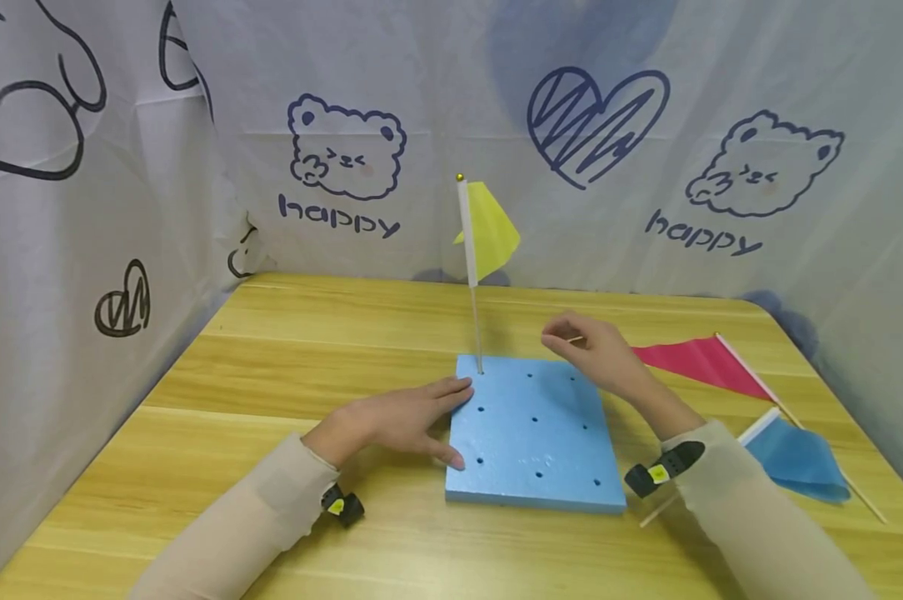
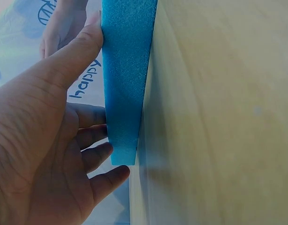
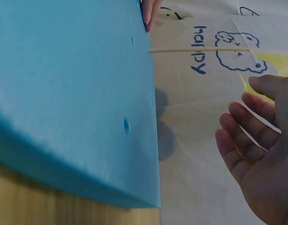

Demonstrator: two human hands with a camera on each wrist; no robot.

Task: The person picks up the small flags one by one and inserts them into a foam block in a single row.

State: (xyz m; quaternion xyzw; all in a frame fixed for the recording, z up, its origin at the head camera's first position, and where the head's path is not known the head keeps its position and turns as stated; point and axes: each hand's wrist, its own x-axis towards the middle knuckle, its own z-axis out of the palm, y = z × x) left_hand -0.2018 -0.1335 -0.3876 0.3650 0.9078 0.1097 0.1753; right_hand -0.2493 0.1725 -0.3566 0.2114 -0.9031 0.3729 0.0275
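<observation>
A light blue foam board (image 1: 507, 446) with rows of small holes lies flat on the table. In its back left hole a yellow flag (image 1: 491, 229) stands upright on a thin stick. My left hand (image 1: 410, 421) rests against the board's left edge, fingers spread and thumb on its top; the left wrist view shows the fingertips (image 2: 100, 154) along its side. Above the back right corner, my right hand (image 1: 590, 348) hovers with loosely bent fingers. The right wrist view shows this hand (image 3: 261, 136) holding nothing, apart from the board and the flag stick (image 3: 195, 49).
To the right, a red flag (image 1: 710, 364) lies on the wooden table (image 1: 301, 342). A blue flag (image 1: 800, 458) lies nearer, its stick passing beneath my right forearm. A white cloth (image 1: 451, 108) with printed bears and hearts hangs behind the table and along its sides.
</observation>
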